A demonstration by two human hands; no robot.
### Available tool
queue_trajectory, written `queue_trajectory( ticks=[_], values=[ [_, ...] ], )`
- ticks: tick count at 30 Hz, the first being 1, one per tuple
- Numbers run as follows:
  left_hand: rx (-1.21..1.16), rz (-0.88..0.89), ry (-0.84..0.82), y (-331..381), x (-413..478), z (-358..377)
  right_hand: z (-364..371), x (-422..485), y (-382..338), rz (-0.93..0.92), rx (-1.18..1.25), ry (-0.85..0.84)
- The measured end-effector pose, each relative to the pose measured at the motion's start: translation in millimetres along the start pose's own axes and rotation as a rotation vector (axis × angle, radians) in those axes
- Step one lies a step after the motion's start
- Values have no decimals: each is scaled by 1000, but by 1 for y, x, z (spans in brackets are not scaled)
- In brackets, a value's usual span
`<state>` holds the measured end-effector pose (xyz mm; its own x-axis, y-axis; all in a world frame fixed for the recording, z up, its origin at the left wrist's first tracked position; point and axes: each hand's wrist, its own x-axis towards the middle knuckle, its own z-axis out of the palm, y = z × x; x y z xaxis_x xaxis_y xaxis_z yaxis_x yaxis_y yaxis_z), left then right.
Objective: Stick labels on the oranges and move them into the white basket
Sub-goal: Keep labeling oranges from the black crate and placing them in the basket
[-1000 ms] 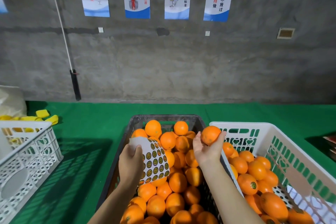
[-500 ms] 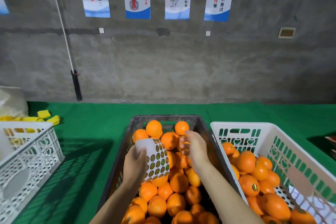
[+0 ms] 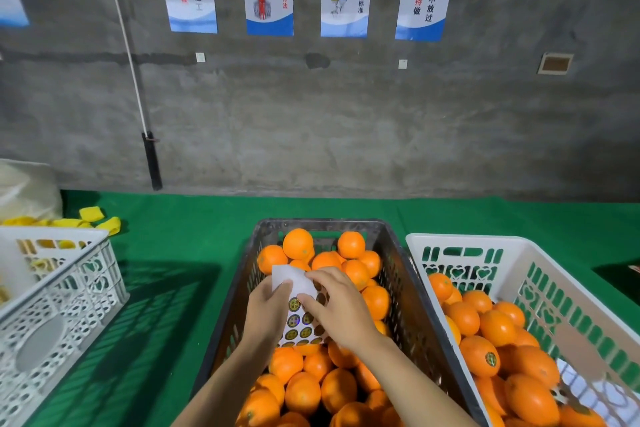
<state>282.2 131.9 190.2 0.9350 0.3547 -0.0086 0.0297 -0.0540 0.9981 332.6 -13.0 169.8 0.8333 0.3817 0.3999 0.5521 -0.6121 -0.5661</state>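
Note:
A dark crate (image 3: 239,288) full of oranges (image 3: 298,243) stands in the middle of the green table. To its right is the white basket (image 3: 519,246), holding several oranges, one with a round label (image 3: 490,359). My left hand (image 3: 266,312) holds a white sticker sheet (image 3: 298,315) of round green-and-gold labels above the crate. My right hand (image 3: 337,305) rests on that sheet, fingertips pinching at a label near its top. Whether a label has come off is hidden by the fingers.
A second white basket (image 3: 62,291) stands at the left edge, with yellow foam pieces (image 3: 91,213) behind it. A used sticker sheet (image 3: 575,392) lies in the right basket. A grey wall with posters rises behind the table.
My right hand put the orange it held into the white basket, then swung left over the crate onto the sticker sheet. My left hand kept the sheet, shifting slightly.

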Motion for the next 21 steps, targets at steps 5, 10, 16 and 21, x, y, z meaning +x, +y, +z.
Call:
queue_trajectory(
  ticks=[5,10,16,21],
  values=[
    [-51,15,-108,2,1,-4,1,1,-4,-9,55,20],
    [-62,-58,-47,-1,0,-5,2,-1,-5,-101,-68,77],
    [3,-2,14,-1,-1,-2,6,-1,-8,-152,-91,4],
    [-17,-8,25,-2,1,-3,3,-2,-8,-168,-110,-26]
  ],
)
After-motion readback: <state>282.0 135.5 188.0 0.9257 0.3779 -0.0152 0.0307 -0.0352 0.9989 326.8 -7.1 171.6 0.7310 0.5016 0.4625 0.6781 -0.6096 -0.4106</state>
